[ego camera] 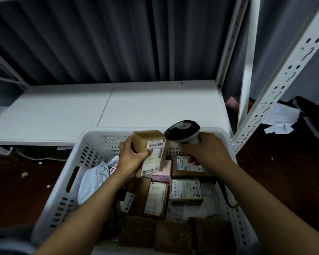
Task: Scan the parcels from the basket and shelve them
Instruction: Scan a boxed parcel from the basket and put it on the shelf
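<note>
From the head camera, the left hand holds a small brown cardboard parcel with a white barcode label above the far end of a white perforated plastic basket. Its fingers curl round the parcel's left side and the thumb presses across the label. The parcel is tilted, label side facing up toward the camera.

The right hand grips a black-and-white handheld barcode scanner, fingers wrapped round the handle. The scanner's dark head sits just beside the parcel's upper right corner, over the basket's far rim.

Below the hands the basket holds more parcels. These include a pink carton under the held parcel, a brown labelled box marked "2-3" by hand, a pale grey plastic mailer bag against the left wall, and several plain brown boxes along the near edge. A dark cable runs down the basket's right side.

Beyond the basket lies a flat white metal shelf, backed by a dark grey corrugated wall. A white slotted upright post rises at the right, with crumpled white paper on the dark floor behind it.
</note>
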A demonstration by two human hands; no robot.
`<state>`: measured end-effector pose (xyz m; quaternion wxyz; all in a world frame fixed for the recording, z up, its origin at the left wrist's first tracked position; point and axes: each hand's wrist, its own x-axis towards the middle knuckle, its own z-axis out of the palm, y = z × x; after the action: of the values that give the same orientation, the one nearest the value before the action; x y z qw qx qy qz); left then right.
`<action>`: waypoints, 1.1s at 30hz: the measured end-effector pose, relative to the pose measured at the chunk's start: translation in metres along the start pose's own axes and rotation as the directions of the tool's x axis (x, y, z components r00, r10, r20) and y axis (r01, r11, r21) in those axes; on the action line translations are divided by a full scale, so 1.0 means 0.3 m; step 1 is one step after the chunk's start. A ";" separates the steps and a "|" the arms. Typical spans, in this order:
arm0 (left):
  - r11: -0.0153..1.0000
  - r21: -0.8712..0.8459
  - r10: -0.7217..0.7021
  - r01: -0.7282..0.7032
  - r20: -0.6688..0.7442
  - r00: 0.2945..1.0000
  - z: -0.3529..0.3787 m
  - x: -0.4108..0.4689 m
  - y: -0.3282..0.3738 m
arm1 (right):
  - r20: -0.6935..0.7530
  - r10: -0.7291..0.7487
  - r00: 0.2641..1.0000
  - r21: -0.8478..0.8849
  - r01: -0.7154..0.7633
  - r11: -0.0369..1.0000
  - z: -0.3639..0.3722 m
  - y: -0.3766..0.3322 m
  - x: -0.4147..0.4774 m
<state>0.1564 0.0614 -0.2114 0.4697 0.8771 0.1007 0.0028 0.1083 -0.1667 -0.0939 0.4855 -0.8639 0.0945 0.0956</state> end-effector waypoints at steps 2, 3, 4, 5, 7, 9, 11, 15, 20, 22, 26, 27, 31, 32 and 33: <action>0.926 -0.352 -0.142 0.139 0.019 0.990 -0.026 -0.057 0.043 | -0.018 0.003 1.000 0.066 -0.002 0.998 0.004 -0.001 -0.006; 0.836 -0.506 -0.220 0.212 0.045 0.975 -0.036 -0.088 0.066 | -0.024 0.009 1.000 0.099 -0.007 0.995 0.009 -0.001 -0.013; 0.745 -0.613 -0.281 0.264 0.071 0.957 -0.045 -0.119 0.085 | -0.026 0.013 1.000 0.125 -0.010 0.992 0.016 -0.004 -0.021; 0.669 -0.682 -0.310 0.296 0.106 0.945 -0.052 -0.143 0.099 | -0.022 0.015 1.000 0.151 -0.011 0.988 0.023 -0.007 -0.031; 0.584 -0.756 -0.306 0.295 0.132 0.943 -0.062 -0.192 0.127 | -0.008 0.008 1.000 0.217 -0.006 0.976 0.040 -0.013 -0.049; 0.573 -0.762 -0.292 0.303 0.156 0.944 -0.072 -0.235 0.151 | -0.014 -0.004 1.000 0.273 0.008 0.962 0.055 -0.018 -0.066; 0.614 -0.723 -0.232 0.317 0.218 0.948 -0.075 -0.270 0.161 | -0.026 -0.012 1.000 0.289 0.019 0.957 0.066 -0.016 -0.076; 0.724 -0.627 -0.175 0.289 0.239 0.955 -0.084 -0.324 0.170 | -0.007 0.012 1.000 0.327 -0.009 0.945 0.084 -0.005 -0.096; 0.828 -0.498 -0.054 0.257 0.387 0.921 -0.114 -0.368 0.162 | 0.025 0.005 1.000 0.359 -0.013 0.933 0.087 0.003 -0.115; 0.859 -0.450 -0.046 0.245 0.409 0.911 -0.140 -0.373 0.166 | 0.066 -0.027 0.997 0.368 0.001 0.930 0.077 -0.006 -0.126; 0.866 -0.433 -0.130 0.249 0.285 0.950 -0.228 -0.322 0.155 | 0.103 -0.091 0.991 0.345 0.050 0.937 0.041 -0.040 -0.140; 0.855 -0.455 -0.140 0.249 0.260 0.955 -0.261 -0.303 0.143 | 0.095 -0.116 0.989 0.312 0.081 0.947 0.028 -0.049 -0.141; 0.870 -0.440 -0.136 0.222 0.217 0.967 -0.391 -0.249 0.110 | 0.138 -0.206 0.969 0.131 0.188 0.973 -0.016 -0.077 -0.149; 0.869 -0.440 -0.146 0.226 0.210 0.967 -0.417 -0.240 0.104 | 0.173 -0.216 0.961 0.102 0.201 0.974 -0.019 -0.080 -0.153; 0.867 -0.444 -0.145 0.226 0.210 0.967 -0.438 -0.233 0.101 | 0.206 -0.224 0.953 0.075 0.212 0.974 -0.020 -0.083 -0.158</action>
<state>0.0800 0.1406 -0.1068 0.6708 0.7222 0.1407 -0.0930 0.0696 -0.1558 -0.0582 0.5226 -0.8409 -0.0516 0.1311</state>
